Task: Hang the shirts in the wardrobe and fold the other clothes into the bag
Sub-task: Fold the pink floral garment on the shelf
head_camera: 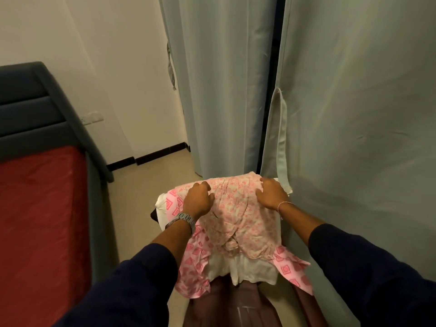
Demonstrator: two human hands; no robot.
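Floral top [238, 215]: uppermost garment on a pile of clothes, directly ahead of the person and just in front of the wardrobe curtain [354, 114]. Pile sits on some low support; what it is cannot be told, cloth covers it.

Layers visible below it: pink print garment [195, 260] spilling out left and right, white garment [250, 270] under that, mauve garment [236, 300] hanging lowest at the near edge.

Left hand [197, 199]: on the far-left corner of the floral top, fingers curled down into the cloth, gripping it. Watch [182, 220] on that wrist.
Right hand [271, 193]: on the far-right corner, fingers bent over the edge, holding the cloth. Bracelet [283, 205] on that wrist.

Key relation: the top lies with its long axis running away from the person, far edge toward the curtain, near end bunched at the middle of the pile. Both hands sit at the far edge, one at each corner, about equally near; neither has the advantage. Cloth between them is slack and wrinkled.

Judgement: step in hand is picking the floral top off the pile by its far corners. Lift should go straight up, so the pink layer beneath does not drag along.

Curtain gap [271, 90]: dark slit just beyond the right hand; interior not visible.

Bed [42, 220], red cover, well left.
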